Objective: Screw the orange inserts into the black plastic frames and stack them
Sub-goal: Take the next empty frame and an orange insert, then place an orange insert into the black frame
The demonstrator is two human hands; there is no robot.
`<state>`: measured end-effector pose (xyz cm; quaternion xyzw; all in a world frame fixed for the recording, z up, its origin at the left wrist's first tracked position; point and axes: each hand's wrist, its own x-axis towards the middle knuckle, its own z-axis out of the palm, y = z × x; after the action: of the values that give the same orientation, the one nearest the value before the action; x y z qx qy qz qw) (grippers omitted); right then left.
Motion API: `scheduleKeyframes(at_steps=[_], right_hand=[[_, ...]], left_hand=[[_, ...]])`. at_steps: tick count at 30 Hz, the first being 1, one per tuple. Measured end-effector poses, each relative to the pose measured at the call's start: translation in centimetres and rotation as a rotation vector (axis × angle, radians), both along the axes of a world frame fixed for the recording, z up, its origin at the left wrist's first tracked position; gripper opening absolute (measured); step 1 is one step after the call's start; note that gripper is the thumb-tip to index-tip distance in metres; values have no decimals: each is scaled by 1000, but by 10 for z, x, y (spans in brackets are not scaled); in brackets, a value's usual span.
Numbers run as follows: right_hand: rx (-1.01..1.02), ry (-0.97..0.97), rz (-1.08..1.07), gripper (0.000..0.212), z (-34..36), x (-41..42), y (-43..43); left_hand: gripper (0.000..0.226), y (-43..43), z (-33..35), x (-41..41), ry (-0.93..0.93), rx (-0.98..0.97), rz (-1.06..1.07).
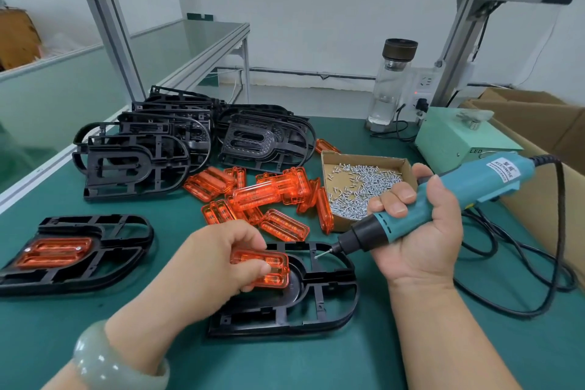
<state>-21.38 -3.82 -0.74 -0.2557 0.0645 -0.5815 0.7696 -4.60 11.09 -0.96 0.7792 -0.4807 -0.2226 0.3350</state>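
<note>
A black plastic frame (319,304) lies on the green mat in front of me. My left hand (218,260) pinches an orange insert (275,267) over the frame's middle opening. My right hand (418,231) grips a teal electric screwdriver (443,196), its bit carrying a screw just above the frame's upper edge. At the left lies another black frame with an orange insert seated in it (53,252). Loose orange inserts (262,196) are heaped behind, and a pile of empty black frames (177,142) sits further back.
An open cardboard tray of small silver screws (364,187) sits right of the inserts. A pale green power box (456,136), a glass bottle (389,85) and a cardboard box (538,123) stand at the back right. The screwdriver's black cable (538,279) loops across the mat on the right.
</note>
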Motion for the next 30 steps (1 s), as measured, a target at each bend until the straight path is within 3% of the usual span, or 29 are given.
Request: scheduleKeyframes(at_steps=[12,20,30], right_hand=[[-6,18,4,12,0,1,0],[-2,11,8,13,-1,0,1],[3,13,0,12,1,0,2]], left_hand=[[19,7,-10,-1,-308,-11,-42],[28,7,-11,1,-510,73,-103],[6,7,-9,8,-403,73,-236]])
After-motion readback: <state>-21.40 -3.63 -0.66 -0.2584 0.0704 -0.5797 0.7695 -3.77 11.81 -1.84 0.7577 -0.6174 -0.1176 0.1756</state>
